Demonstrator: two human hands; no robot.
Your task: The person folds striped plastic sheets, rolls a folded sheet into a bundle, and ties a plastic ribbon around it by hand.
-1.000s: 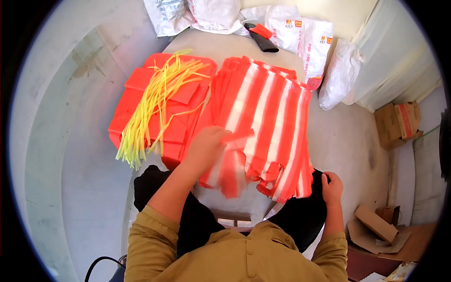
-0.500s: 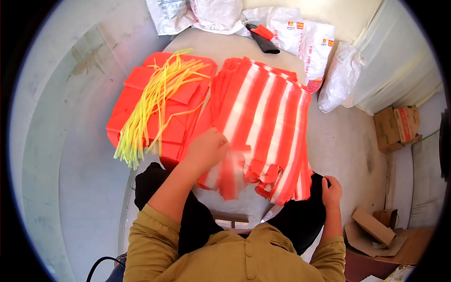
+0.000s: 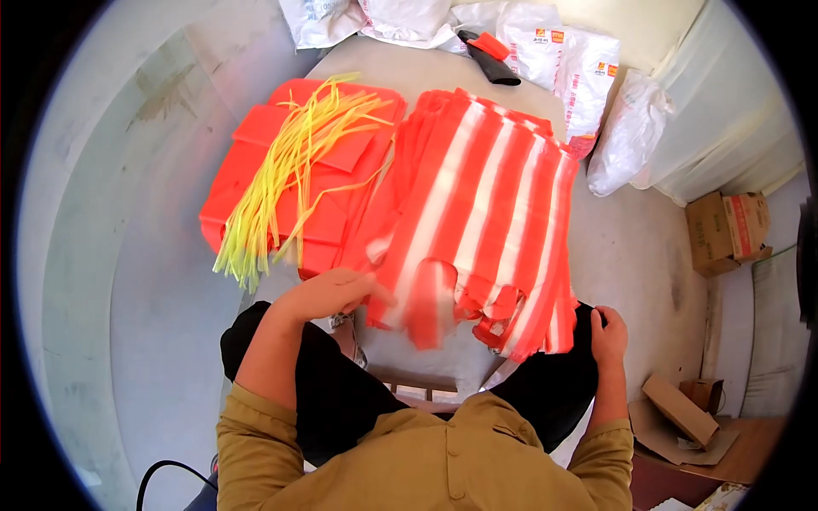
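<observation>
My left hand (image 3: 334, 291) is at the lower left edge of a stack of red-and-white striped plastic bags (image 3: 486, 196). Its fingers stretch out to the right, slightly smeared, and nothing shows in them. A loose flap at the stack's near edge is blurred by motion. Resting on my right thigh, my right hand (image 3: 608, 336) has its thumb and fingers apart and holds nothing. Left of the striped bags lies a pile of folded red plastic bags (image 3: 256, 136), with a bunch of yellow plastic strips (image 3: 294, 162) draped across it.
White printed sacks (image 3: 588, 89) line the far side of the pale work surface (image 3: 375, 60). A dark roll with a red piece (image 3: 492, 64) lies before them. Cardboard boxes (image 3: 724, 230) stand at the right, and an opened carton (image 3: 682, 417) lies lower right.
My left hand has moved left and towards me, from over the striped bags to their edge, its fingers loosening from a pinch. My right hand stays on my thigh. The view has shifted slightly.
</observation>
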